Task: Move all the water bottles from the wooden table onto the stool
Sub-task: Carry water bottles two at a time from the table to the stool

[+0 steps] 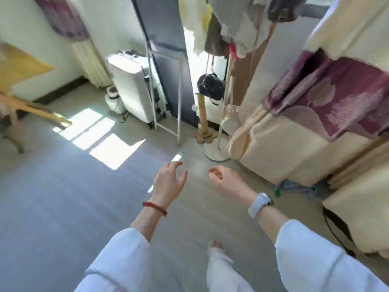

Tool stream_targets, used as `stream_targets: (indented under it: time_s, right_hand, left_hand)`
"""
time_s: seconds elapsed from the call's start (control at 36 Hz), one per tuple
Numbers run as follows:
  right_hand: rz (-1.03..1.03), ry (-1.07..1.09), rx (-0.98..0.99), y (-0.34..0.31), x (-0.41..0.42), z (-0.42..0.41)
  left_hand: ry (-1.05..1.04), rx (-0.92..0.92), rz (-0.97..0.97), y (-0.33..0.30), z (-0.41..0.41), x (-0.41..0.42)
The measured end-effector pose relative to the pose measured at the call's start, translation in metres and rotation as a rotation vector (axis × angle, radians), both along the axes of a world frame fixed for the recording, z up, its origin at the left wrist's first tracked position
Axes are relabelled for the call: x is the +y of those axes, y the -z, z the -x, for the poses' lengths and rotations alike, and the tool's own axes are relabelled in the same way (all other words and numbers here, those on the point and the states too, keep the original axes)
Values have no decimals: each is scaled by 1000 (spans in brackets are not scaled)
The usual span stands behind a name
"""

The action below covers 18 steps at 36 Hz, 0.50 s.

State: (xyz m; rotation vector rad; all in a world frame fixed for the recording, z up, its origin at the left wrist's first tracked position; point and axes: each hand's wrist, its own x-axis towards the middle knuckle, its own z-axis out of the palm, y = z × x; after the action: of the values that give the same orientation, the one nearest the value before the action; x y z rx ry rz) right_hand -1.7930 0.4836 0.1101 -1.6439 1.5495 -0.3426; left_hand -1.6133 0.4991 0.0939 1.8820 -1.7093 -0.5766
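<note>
White-sleeved, two hands, left hand and right hand, hang empty (fingers relaxed).

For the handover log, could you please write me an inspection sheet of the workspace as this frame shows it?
Surface: grey floor with sunlit patches; no table top in view.
Job's things: no water bottles or stool seen; a wooden frame shows at the left edge, blurred.
Clutter: clothes on a coat stand, white appliance, metal rack.
Hands: left hand and right hand both empty, fingers relaxed, over the floor.
Cables: dark cord beside the appliance.
Surroundings: covered furniture with a purple patterned cloth, right; the frame is motion-blurred.
</note>
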Motion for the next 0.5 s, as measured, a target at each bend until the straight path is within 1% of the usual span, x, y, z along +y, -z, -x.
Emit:
stream_targets:
  time_s: [0.17, 0.25, 0.42, 0.5]
  right_hand:
    - [39, -293, 41, 17, -96, -136]
    - [48, -385, 33, 20, -148, -204]
    - [96, -585, -24, -1, -252, -345]
    - [132, -677, -65, -16, -288, -416]
  left_hand:
    - [-232, 3, -42, 9, -129, -43]
    - [-333, -4, -38, 6, -193, -80]
    - [-517, -8, -11, -30, -317, -163]
    - [-612, -25, 35, -48, -376, -187]
